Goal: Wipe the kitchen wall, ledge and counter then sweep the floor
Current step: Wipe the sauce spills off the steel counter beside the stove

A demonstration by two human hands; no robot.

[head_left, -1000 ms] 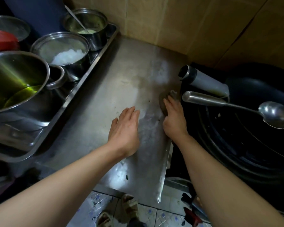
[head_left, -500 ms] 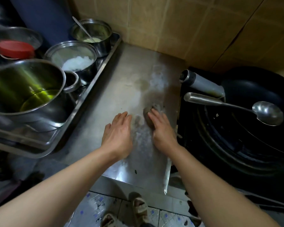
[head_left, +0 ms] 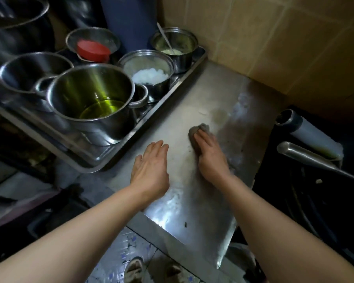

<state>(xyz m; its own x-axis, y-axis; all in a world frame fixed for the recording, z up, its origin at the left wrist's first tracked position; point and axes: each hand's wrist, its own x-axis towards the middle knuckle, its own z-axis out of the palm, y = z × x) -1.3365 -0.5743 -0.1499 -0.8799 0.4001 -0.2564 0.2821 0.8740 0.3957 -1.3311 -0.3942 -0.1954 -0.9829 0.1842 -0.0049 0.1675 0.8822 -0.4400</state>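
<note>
Leftward since a second ago, my right hand [head_left: 212,158] presses the rag [head_left: 198,132] flat-fingered mid-counter [head_left: 192,201]; left hand [head_left: 150,170] rests spread nearby. I'd overlap strokes, pressing evenly toward the near edge.

text: none legible; labels: none; brands: none; numbers: none; signs: none

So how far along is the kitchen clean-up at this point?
Nothing looks finished. The counter is in hand: the right hand presses a grey cloth onto its smeared steel, and the left hand lies flat beside it. A dark speck remains near the front edge. The floor is unswept.
</note>
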